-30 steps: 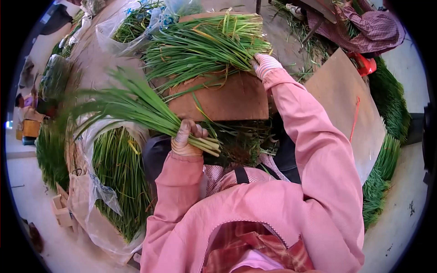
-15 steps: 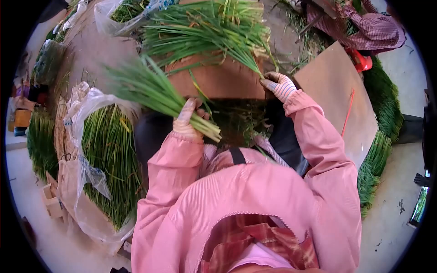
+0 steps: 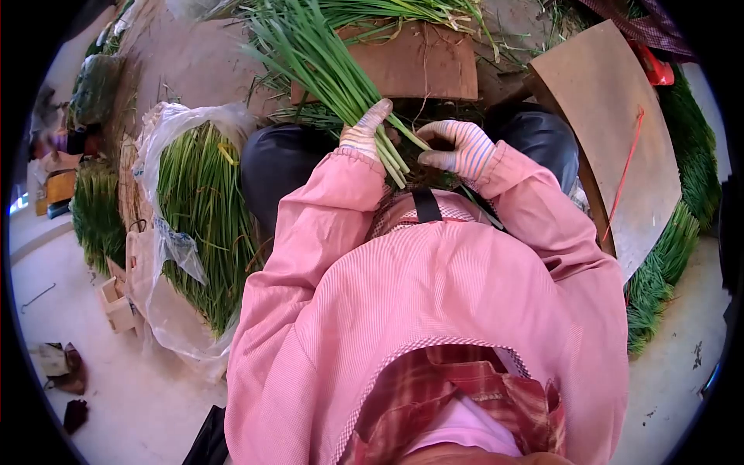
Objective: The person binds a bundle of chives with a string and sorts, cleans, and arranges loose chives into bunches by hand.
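My left hand (image 3: 366, 132) is closed around a bunch of chives (image 3: 333, 74), held over my lap. Its long green leaves fan up and left, and the pale cut stems point down toward me. Beside those stems, my right hand (image 3: 459, 149) has its thumb and forefinger apart, curved around the end of a stray chive stalk (image 3: 408, 133) that angles out from the bunch. Both hands wear striped gloves with bare-looking or stained fingertips. Beyond them, a pile of chives (image 3: 399, 9) lies on a brown board (image 3: 418, 62), partly cut off by the view's upper edge.
To the left, a clear plastic bag (image 3: 151, 256) holds many chives. On the right stands a tan board (image 3: 612, 116) with a red string (image 3: 625, 174); more greens (image 3: 659, 271) lie beyond it. My dark-covered knees (image 3: 542, 143) flank the work spot.
My right hand has come away from the pile, down and toward the bunch. My left hand has moved up and right with the bunch. The view has tilted toward my body.
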The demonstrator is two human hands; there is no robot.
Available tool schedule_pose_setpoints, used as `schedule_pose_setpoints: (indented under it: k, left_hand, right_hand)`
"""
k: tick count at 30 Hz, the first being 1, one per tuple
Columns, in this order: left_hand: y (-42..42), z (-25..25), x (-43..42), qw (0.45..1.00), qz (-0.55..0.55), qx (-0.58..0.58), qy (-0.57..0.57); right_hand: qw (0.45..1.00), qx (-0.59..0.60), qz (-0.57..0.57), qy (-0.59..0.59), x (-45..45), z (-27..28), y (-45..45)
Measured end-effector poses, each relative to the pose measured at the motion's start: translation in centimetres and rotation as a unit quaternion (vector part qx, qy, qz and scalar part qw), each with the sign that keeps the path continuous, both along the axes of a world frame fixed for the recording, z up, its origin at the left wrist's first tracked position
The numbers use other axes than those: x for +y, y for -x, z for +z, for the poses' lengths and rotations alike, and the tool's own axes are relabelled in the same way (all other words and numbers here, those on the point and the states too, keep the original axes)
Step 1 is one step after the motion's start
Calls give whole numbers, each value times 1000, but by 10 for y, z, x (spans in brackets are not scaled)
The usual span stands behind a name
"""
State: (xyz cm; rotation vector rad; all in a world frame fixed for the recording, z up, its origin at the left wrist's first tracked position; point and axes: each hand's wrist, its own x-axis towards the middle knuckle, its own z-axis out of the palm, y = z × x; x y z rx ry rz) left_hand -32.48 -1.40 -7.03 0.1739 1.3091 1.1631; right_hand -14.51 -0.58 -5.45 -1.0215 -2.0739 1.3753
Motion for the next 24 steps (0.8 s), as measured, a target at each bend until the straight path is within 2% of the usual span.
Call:
schedule_pose_setpoints:
  k: [1,2,3,4,6,8,10,12,14,16,18,20,22,24]
  left_hand:
    - [0,1,-1,999,11,-30,-15]
    - [-2,1,-2,1000,9,-27,-12]
    - [-5,2,-3,998,22,-39,-48]
    - [-7,3,-3,995,35,-51,-84]
    - [-8,-3,-6,992,38,-70,-97]
    - [-8,-1,-9,980,50,-105,-161]
    - [-4,-5,-11,980,49,-117,-155]
    - [0,-19,-11,982,36,-88,-162]
    - [-3,-12,-12,982,48,-94,-158]
    - [-3,-14,-6,986,13,-51,-158]
    - [-3,0,-6,990,9,-67,-124]
    - [-4,6,-5,994,70,-33,-81]
    - [-3,7,-1,991,86,-12,-106]
    - [1,11,2,976,104,124,-142]
  right_hand:
    - [982,99,-17,157,1,-3,1]
    - [930,196,-33,309,3,-6,2]
    - [920,176,-11,350,10,-6,0]
    - [927,204,-32,314,11,-8,8]
    - [910,198,-90,353,14,-10,21]
    - [916,184,-94,343,16,-6,26]
    - [910,175,-73,369,17,2,27]
    - [922,163,-79,343,18,1,30]
    - [960,72,-61,263,21,0,31]
    - [970,82,-40,225,21,-8,32]
    - [910,220,-102,336,17,-2,34]
    - [905,226,-126,338,21,-10,37]
    - [925,182,-130,307,24,-16,42]
    - [930,186,-138,285,25,-19,43]
